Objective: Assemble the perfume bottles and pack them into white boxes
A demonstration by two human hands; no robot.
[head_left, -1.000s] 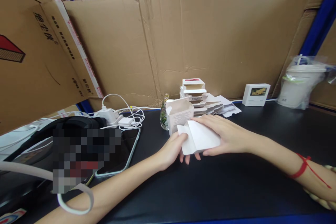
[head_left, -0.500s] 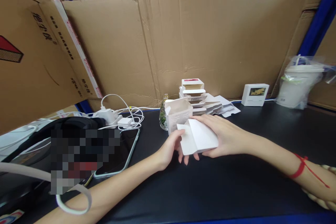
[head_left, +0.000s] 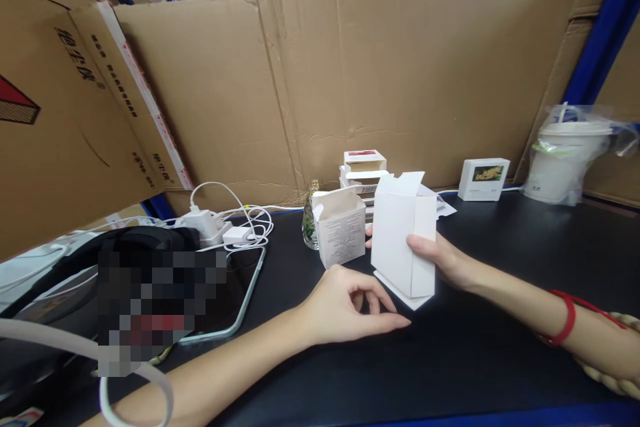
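Head view: white box (head_left: 400, 240) in right hand's (head_left: 443, 257) grip, left hand (head_left: 353, 310) empty, slightly open, just beside.

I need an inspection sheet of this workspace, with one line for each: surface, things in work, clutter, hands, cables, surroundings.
Surface: black tabletop; spills: nothing seen.
Job's things: plain white box, held up, top flaps open; printed box stands open beside it.
Clutter: stacked boxes behind; picture box and bagged cup at right; dark-screened device at left.
Hands: right hand grips the plain white box; left hand is open near its lower edge, contact unclear.
Cables: white cables, tangled near the device.
Surroundings: cardboard wall behind, torn along its top edge.
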